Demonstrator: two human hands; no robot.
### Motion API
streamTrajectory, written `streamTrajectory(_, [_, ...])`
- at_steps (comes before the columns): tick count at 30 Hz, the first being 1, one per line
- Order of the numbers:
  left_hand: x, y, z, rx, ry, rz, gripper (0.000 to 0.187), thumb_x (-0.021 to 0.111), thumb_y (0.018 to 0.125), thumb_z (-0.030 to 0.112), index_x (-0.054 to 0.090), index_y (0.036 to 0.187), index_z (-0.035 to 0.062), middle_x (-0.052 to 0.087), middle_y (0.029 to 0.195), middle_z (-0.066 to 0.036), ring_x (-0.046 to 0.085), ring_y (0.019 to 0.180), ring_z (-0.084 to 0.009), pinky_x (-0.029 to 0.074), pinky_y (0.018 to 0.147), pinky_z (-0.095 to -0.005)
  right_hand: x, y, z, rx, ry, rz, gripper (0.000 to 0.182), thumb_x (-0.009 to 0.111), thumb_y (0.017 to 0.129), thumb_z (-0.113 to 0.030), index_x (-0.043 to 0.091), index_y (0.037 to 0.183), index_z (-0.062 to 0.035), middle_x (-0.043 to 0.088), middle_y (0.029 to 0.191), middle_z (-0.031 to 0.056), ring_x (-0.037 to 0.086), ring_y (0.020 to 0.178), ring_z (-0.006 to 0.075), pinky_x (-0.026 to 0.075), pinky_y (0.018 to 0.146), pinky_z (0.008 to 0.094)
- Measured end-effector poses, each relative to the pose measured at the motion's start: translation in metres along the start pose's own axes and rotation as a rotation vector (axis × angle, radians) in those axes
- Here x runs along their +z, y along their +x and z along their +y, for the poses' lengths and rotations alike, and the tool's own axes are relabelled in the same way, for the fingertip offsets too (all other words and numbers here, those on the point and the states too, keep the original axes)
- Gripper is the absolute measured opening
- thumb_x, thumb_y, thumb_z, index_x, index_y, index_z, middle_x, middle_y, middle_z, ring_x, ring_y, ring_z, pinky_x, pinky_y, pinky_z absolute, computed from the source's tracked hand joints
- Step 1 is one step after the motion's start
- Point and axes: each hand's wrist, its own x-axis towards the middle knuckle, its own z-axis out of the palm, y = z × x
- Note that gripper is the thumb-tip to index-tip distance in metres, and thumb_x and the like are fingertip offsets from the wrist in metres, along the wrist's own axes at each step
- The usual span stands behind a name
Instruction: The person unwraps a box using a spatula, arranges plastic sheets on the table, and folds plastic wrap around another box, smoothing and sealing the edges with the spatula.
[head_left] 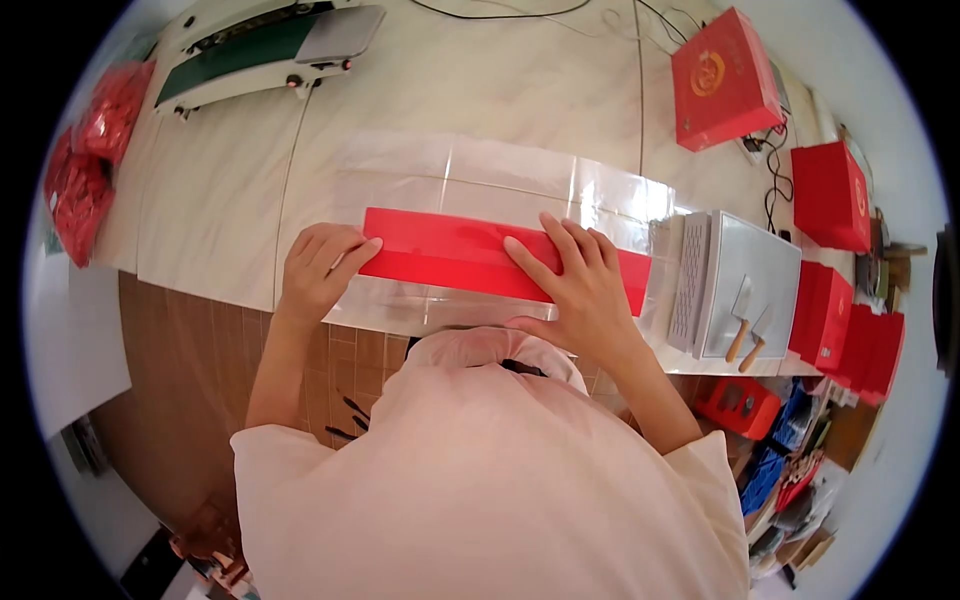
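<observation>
A long red strip (450,250), glossy and flat, lies across clear plastic film (510,180) near the table's front edge. At its left end, my left hand (325,265) has its fingers closed, with thumb and fingertips at the strip's edge. My right hand (580,280) rests on the right part of the strip with the fingers spread and the thumb pointing left near the table edge. Both hands touch the red strip.
A green-belted machine (240,65) stands at the back left, beside red bags (115,110). To the right are a white tray (715,290) with two wooden-handled knives (740,325), a red box (725,80), more red boxes (830,195) and black cables (775,175).
</observation>
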Motion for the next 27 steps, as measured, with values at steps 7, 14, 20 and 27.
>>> streamTrajectory(7, [-0.011, -0.02, -0.02, -1.081, -0.385, 0.369, 0.022, 0.053, 0.098, 0.021, 0.061, 0.108, 0.0043, 0.064, 0.101, -0.009, 0.062, 0.097, -0.0213, 0.046, 0.087, -0.0332, -0.001, 0.002, 0.0, -0.034, -0.06, 0.025, 0.077, 0.079, 0.066, -0.045, 0.053, 0.135, -0.0243, 0.043, 0.141, 0.0147, 0.046, 0.122, 0.0345, 0.038, 0.101, 0.05])
streamTrajectory(14, [-0.013, 0.015, -0.008, -1.469, -1.242, -0.241, 0.046, 0.047, 0.099, 0.045, 0.06, 0.109, 0.0021, 0.066, 0.109, -0.013, 0.065, 0.1, -0.0218, 0.05, 0.091, -0.0358, 0.0, 0.003, 0.001, -0.049, -0.057, 0.033, 0.076, 0.079, 0.068, -0.039, 0.052, 0.137, -0.0224, 0.043, 0.142, 0.0149, 0.046, 0.123, 0.0343, 0.037, 0.103, 0.0492])
streamTrajectory(20, [-0.009, 0.01, -0.002, -1.411, -1.133, -0.124, 0.024, 0.059, 0.095, 0.027, 0.055, 0.091, 0.0034, 0.067, 0.109, -0.016, 0.068, 0.095, -0.0246, 0.053, 0.087, -0.0336, 0.004, -0.002, 0.003, -0.075, -0.061, 0.054, 0.075, 0.077, 0.072, -0.036, 0.047, 0.14, -0.0197, 0.043, 0.144, 0.0118, 0.045, 0.127, 0.0326, 0.036, 0.105, 0.0488])
streamTrajectory(27, [0.011, 0.008, -0.001, -0.825, -0.123, 0.142, 0.035, 0.055, 0.097, 0.029, 0.055, 0.117, 0.0004, 0.051, 0.137, -0.014, 0.046, 0.128, -0.0243, 0.034, 0.107, -0.0406, 0.024, -0.01, 0.01, -0.102, -0.006, 0.164, 0.063, 0.067, 0.082, -0.035, 0.047, 0.139, -0.0156, 0.04, 0.147, 0.0084, 0.042, 0.132, 0.0293, 0.031, 0.111, 0.0451])
